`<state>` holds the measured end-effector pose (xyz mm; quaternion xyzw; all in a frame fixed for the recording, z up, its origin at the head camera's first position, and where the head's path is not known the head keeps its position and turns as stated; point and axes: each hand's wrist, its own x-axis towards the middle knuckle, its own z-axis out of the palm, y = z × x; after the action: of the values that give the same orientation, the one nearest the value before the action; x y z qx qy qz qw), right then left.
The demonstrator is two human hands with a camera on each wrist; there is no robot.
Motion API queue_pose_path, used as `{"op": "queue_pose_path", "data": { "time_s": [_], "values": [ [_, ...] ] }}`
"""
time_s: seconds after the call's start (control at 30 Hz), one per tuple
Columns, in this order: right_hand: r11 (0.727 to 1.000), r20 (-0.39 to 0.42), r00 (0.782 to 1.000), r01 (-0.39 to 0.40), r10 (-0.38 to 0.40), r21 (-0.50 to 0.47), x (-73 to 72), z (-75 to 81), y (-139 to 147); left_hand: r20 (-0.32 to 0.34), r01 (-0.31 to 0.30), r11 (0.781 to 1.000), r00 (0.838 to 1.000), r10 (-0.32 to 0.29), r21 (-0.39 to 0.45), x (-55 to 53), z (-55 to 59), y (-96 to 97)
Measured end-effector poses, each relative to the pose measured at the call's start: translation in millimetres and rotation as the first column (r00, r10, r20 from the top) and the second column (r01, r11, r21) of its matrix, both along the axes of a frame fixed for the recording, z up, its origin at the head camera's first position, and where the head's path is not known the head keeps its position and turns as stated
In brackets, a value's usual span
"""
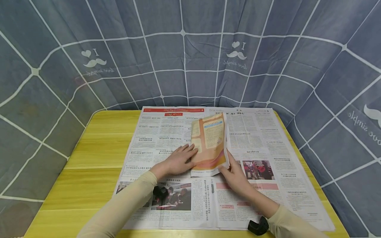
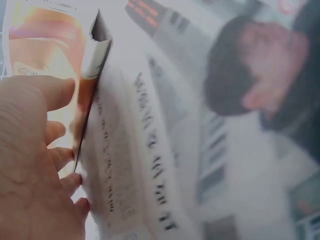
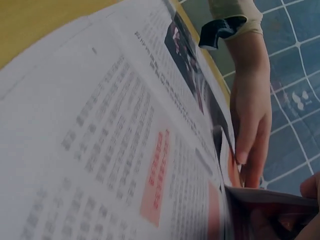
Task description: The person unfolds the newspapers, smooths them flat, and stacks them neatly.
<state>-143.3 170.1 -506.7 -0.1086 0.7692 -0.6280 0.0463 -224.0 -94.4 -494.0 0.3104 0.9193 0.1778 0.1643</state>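
A folded colour newspaper sheet (image 1: 208, 142), printed in orange and peach, lies near the middle of a larger spread newspaper (image 1: 160, 165). My left hand (image 1: 178, 160) rests on its left edge, fingers fairly straight. In the left wrist view, that hand (image 2: 30, 150) touches the folded sheet (image 2: 45, 45), whose near edge stands a little raised. The lower right edge is pinched by my right hand (image 1: 235, 177), thumb on top and the other fingers partly hidden behind the paper. In the right wrist view, only a bit of the right hand (image 3: 310, 225) shows at the corner.
Beneath the newspaper is a yellow wood-grain table (image 1: 89, 158), bare at the left. A grey curtain (image 1: 202, 56) with white grid lines surrounds the back and sides. Black wrist mounts (image 1: 258, 226) sit on both forearms.
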Motion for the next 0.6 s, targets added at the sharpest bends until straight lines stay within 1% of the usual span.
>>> {"op": "queue_pose_path", "data": {
  "time_s": [0.07,0.1,0.17,0.23,0.33,0.47,0.57,0.6],
  "values": [
    [1.000,-0.022,1.000,-0.012,0.012,-0.012,0.7,2.7,-2.9,0.057,-0.031,0.996,0.998,0.026,0.078,-2.1,2.2,-1.1],
    [1.000,-0.039,0.999,-0.016,0.015,-0.012,0.7,4.0,-4.3,0.083,-0.046,0.991,0.996,0.036,0.123,-3.5,4.1,-1.5],
    [1.000,-0.058,0.998,-0.016,0.015,-0.005,1.2,7.8,-7.9,0.136,-0.080,0.974,0.989,0.052,0.214,-5.9,10.1,-2.1],
    [1.000,-0.077,0.997,-0.016,0.016,0.000,1.2,12.2,-12.2,0.180,-0.115,0.948,0.982,0.063,0.297,-8.0,18.8,-2.2],
    [1.000,-0.106,0.994,-0.026,0.027,0.008,0.6,18.9,-20.7,0.219,-0.170,0.909,0.972,0.090,0.381,-9.3,36.6,-3.1],
    [0.995,-0.140,0.986,-0.093,0.089,-0.025,-4.7,26.0,-36.2,0.274,-0.245,0.846,0.954,0.123,0.473,-9.9,65.2,-4.7],
    [0.991,-0.172,0.976,-0.133,0.131,-0.004,-10.6,30.9,-49.9,0.299,-0.283,0.805,0.944,0.138,0.521,-11.2,84.8,-5.8],
    [0.991,-0.187,0.973,-0.135,0.137,0.022,-12.1,32.4,-54.2,0.308,-0.294,0.795,0.941,0.142,0.531,-11.7,90.5,-6.2]
  ]
}}
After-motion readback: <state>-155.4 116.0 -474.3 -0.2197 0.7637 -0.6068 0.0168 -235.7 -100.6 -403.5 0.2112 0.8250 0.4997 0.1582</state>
